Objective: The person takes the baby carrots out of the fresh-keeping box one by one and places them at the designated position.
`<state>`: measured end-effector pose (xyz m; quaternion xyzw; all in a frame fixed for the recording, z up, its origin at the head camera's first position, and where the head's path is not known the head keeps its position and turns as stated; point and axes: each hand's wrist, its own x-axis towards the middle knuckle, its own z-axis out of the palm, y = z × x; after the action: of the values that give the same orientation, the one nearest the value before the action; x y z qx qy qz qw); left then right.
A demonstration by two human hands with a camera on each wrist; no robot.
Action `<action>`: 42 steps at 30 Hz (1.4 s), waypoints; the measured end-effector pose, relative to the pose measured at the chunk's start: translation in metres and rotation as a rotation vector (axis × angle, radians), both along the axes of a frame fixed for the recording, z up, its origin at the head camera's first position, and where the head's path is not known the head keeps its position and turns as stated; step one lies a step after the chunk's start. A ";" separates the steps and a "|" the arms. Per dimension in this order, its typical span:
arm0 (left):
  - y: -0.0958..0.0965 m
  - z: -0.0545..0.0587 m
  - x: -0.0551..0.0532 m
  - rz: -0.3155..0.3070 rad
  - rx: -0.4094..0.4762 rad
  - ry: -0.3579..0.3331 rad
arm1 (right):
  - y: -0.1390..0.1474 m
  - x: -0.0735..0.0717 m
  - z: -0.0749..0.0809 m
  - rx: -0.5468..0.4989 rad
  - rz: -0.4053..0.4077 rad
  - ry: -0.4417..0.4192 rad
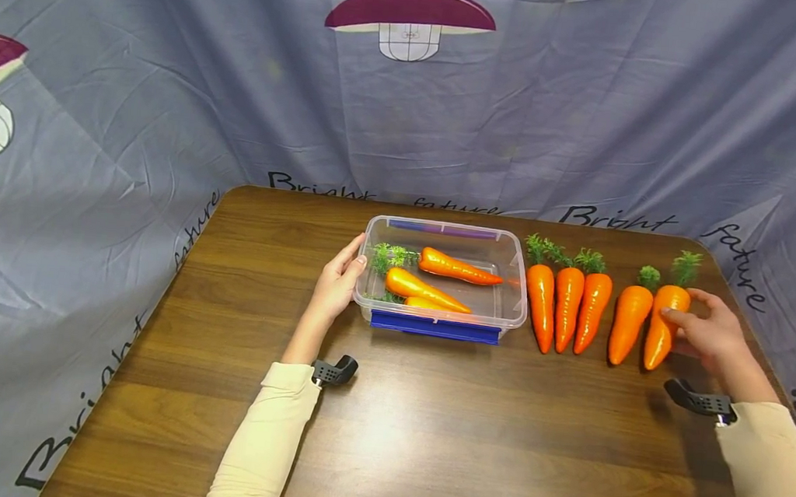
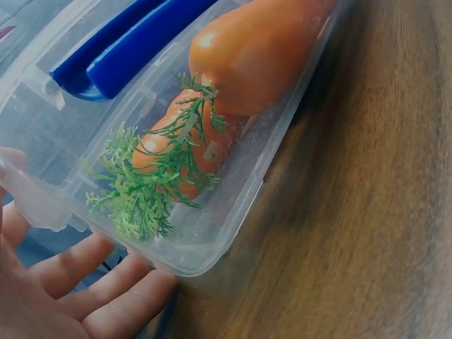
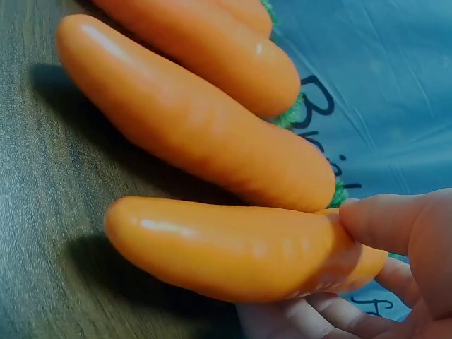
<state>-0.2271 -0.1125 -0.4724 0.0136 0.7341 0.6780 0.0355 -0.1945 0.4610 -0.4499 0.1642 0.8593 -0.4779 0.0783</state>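
A clear plastic food container with blue side clips stands in the middle of the table, several carrots with green tops lying in it. My left hand holds its left end, thumb at the rim and fingers along the outer wall; the left wrist view shows these fingers against the corner. At the far right, my right hand grips the outermost carrot near its thick end. In the right wrist view the thumb presses the top of this carrot while the other fingers curl beneath.
Right of the container, three carrots lie side by side, leaf ends toward the back. Another carrot sits between them and the gripped one. A grey printed curtain hangs behind the brown wooden table.
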 end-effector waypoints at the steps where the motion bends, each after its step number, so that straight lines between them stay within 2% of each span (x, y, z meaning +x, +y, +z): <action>1: 0.000 0.000 0.000 0.002 0.002 0.000 | -0.001 0.000 -0.001 0.004 0.003 0.001; 11: 0.002 -0.004 -0.001 0.010 0.015 0.004 | -0.007 -0.008 -0.002 0.029 0.036 -0.016; 18: 0.003 -0.003 -0.001 0.010 0.008 0.017 | -0.007 -0.013 -0.001 0.118 0.072 -0.038; 22: 0.003 -0.004 -0.001 0.013 0.006 0.020 | -0.005 -0.016 0.001 0.121 0.086 -0.046; 27: 0.003 -0.004 -0.002 0.015 0.015 0.014 | -0.006 -0.018 0.002 0.084 0.073 -0.056; 42: 0.001 -0.003 -0.003 0.012 0.024 -0.004 | -0.007 -0.014 0.005 0.122 0.014 -0.040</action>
<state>-0.2300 -0.1118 -0.4750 0.0084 0.7258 0.6871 0.0329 -0.2080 0.4535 -0.4448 0.1720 0.8864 -0.4205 0.0885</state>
